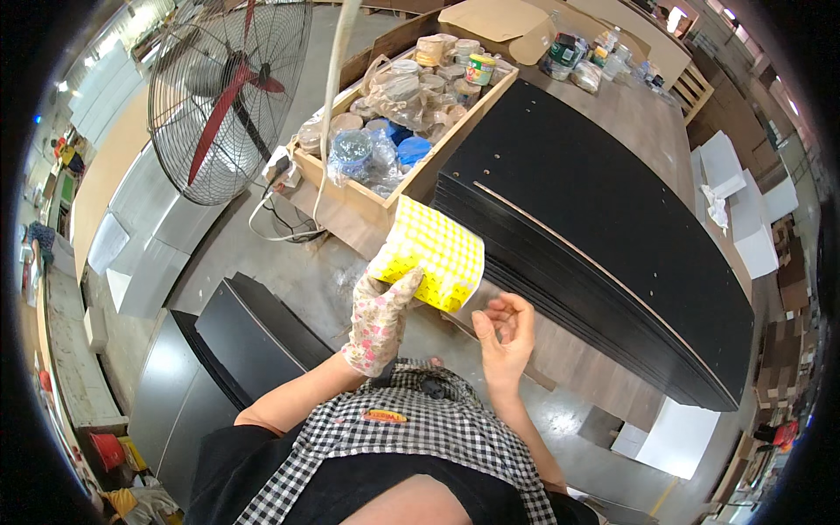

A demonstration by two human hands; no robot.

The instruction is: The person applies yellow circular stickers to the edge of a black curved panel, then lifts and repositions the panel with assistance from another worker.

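My left hand (381,313), in a flowered glove, grips the lower left of a yellow-and-white sheet (435,254) with its thumb on top. Rows of small yellow patches cover the sheet, which looks like a sticker sheet and bends slightly. Just off the sheet's lower right corner is my bare right hand (507,343). Its fingers are loosely curled and its thumb stands apart; I see nothing held between them. Beyond the sheet lies a stack of black panels (577,175) with one curved edge and small holes in the top face.
A wooden crate (394,199) full of tape rolls and jars stands on the workbench (652,131). To the left are a large caged fan (229,87), a hanging white cable (333,96) and more dark panels (254,324). Bottles (604,52) stand at the far end.
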